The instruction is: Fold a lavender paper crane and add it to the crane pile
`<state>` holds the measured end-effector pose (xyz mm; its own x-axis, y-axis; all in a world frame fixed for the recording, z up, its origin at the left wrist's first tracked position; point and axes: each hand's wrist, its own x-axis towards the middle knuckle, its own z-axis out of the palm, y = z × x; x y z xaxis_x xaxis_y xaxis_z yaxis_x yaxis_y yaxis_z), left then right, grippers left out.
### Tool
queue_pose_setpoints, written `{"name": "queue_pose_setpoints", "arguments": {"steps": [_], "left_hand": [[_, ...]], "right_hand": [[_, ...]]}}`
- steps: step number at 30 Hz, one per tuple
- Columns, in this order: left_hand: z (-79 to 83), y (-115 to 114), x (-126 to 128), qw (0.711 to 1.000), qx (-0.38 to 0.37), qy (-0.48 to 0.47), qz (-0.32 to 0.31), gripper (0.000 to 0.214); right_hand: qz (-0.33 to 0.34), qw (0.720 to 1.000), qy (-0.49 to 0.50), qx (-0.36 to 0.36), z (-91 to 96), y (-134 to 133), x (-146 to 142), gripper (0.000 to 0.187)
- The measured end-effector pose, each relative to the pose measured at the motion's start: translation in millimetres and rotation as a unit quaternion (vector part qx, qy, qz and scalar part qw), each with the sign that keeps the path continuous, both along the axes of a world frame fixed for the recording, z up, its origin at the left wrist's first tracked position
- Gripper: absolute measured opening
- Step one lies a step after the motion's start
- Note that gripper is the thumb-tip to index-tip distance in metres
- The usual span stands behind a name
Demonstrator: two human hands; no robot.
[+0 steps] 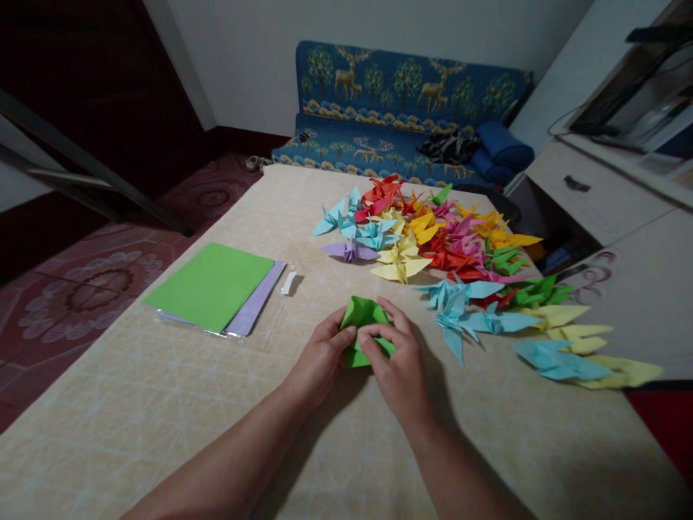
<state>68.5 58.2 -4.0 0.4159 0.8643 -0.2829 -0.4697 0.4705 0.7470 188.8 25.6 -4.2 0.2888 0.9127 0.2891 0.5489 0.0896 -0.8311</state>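
A folded piece of green origami paper (364, 312) is held just over the table between both hands. My left hand (323, 352) grips its left edge, with the thumb pressed on the front. On the other side, my right hand (398, 354) is closed on the paper, its thumb and index finger near the middle of the fold. Parts of the paper are hidden behind the fingers. To the right of my hands lies a light blue paper crane (453, 318), the nearest of a large group. A purple paper crane (351, 250) rests beyond my hands.
Colourful cranes (460, 242) cover the table's (189, 419) right and far side. At left, green paper sheets (214, 285) lie over purple ones (254, 307) on a clear wrapper, beside a small white piece (289, 283). A blue patterned sofa (373, 123) stands behind; a cabinet (611, 202) is at right.
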Motion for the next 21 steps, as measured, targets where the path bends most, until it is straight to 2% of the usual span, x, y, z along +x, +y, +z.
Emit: {"name": "queue_pose_setpoints", "arguments": {"steps": [3, 4, 6, 7, 9, 10, 15, 21], "left_hand": [[-1.6, 2.7, -3.4, 1.000, 0.010, 0.020, -0.003, 0.030], [-1.4, 3.5, -4.6, 0.999, 0.015, 0.027, -0.011, 0.029], [0.0, 4.8, -6.8, 0.998, 0.024, 0.041, -0.043, 0.029], [0.9, 5.4, -7.7, 0.996, 0.029, 0.051, -0.061, 0.028], [2.5, 6.6, -9.0, 0.993, 0.039, 0.078, -0.082, 0.027], [3.0, 7.2, -9.4, 0.991, 0.044, 0.093, -0.081, 0.027], [3.7, 9.3, -9.8, 0.984, 0.080, 0.159, -0.032, 0.030], [7.3, 10.8, -13.1, 0.977, 0.091, 0.191, -0.010, 0.023]], "right_hand": [[-0.018, 0.995, 0.091, 0.031, 6.2, 2.1, 8.9, 0.009], [-0.026, 0.994, 0.105, 0.031, 7.4, 3.2, 12.1, 0.013], [-0.034, 0.993, 0.112, 0.014, 8.4, 5.1, 17.0, 0.025], [-0.028, 0.994, 0.107, -0.002, 8.3, 5.7, 18.5, 0.025], [-0.013, 0.995, 0.090, -0.028, 7.1, 5.8, 19.0, 0.012], [-0.010, 0.996, 0.082, -0.035, 6.3, 5.3, 18.3, 0.005], [-0.029, 0.996, 0.074, -0.032, 3.2, 0.6, 12.3, 0.008], [0.039, 0.979, 0.196, -0.036, 6.2, 0.2, 13.9, 0.024]]}}
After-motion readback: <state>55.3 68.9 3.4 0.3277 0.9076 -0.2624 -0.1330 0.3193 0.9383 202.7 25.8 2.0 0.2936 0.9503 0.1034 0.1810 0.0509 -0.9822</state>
